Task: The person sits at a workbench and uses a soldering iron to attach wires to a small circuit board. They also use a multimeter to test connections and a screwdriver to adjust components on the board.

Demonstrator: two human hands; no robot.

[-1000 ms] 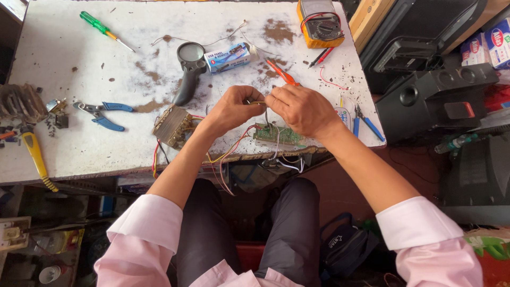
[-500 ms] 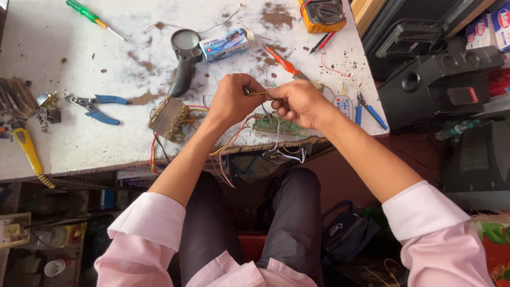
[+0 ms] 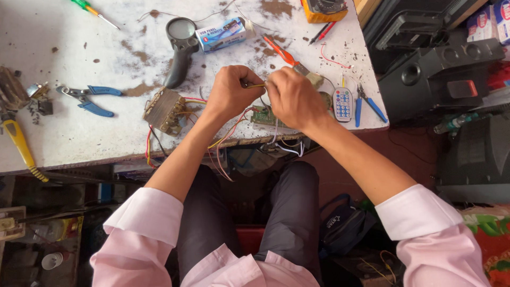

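Observation:
My left hand [image 3: 232, 93] and my right hand [image 3: 292, 97] meet over the front of the white workbench [image 3: 79, 133]. Both pinch a thin yellow wire [image 3: 256, 85] stretched between their fingertips. Under them lies a green circuit board [image 3: 263, 115] with red, yellow and white wires [image 3: 228, 135] trailing over the bench edge. A small transformer [image 3: 164, 110] wired to the board sits just left of my left hand.
Blue-handled pliers [image 3: 90, 99], a black magnifying glass [image 3: 179, 47], a small blue box [image 3: 221, 34], an orange-handled tool [image 3: 281, 51], a small white remote [image 3: 343, 103] and blue cutters [image 3: 367, 103] lie on the bench. A black speaker [image 3: 441, 74] stands right. A yellow-handled tool [image 3: 20, 146] lies left.
Both hands stay together on the yellow wire with small finger shifts. The view has tilted, so the bench sits slightly higher in frame.

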